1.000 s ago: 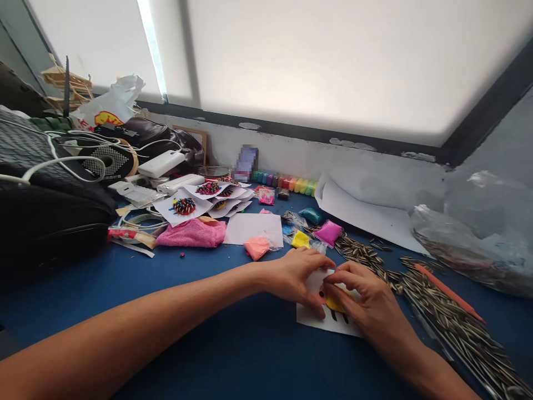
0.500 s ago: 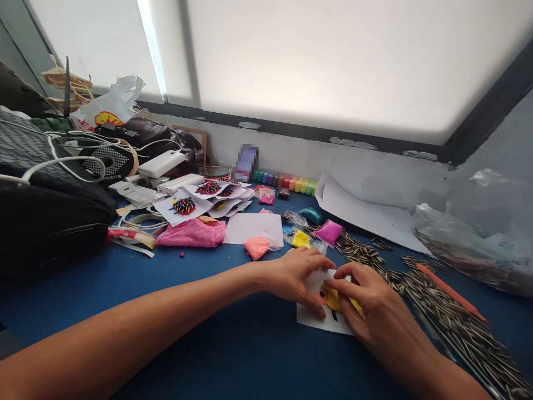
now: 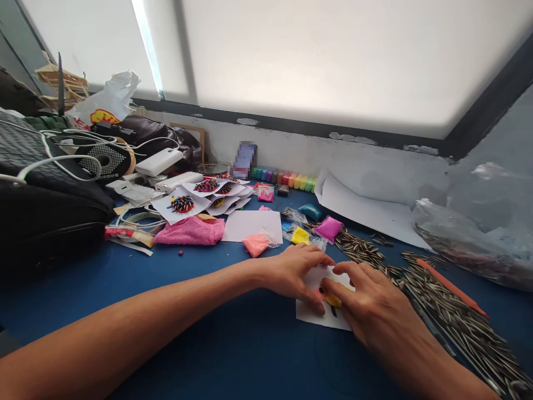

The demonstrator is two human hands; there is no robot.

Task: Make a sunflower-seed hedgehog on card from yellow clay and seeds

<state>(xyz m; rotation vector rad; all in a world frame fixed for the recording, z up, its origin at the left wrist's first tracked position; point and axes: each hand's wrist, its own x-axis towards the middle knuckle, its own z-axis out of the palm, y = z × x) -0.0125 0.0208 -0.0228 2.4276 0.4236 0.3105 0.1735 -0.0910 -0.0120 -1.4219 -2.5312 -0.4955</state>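
A small white paper card lies on the blue table between my hands. On it is a flattened patch of yellow modelling clay, a salmon-pink clay piece with a black dot, and a short black strip below. My left hand rests on the card's left side, fingers and thumb spread around the pink piece. From the right, my right hand reaches over the card, its index finger stretched onto the yellow clay near the black dot. That hand covers the patch's right part, and its thumb is mostly hidden.
Striped sunflower seeds spread along the right, with an orange stick on them. Clay packets, yellow, magenta and salmon, lie beyond my hands. Left are a pink cloth, decorated cards and a black bag.
My right hand's fingers have shifted from bunched at the yellow clay to an index finger laid across it, covering more of the patch. My left hand stays nearly still; the view shifts slightly.
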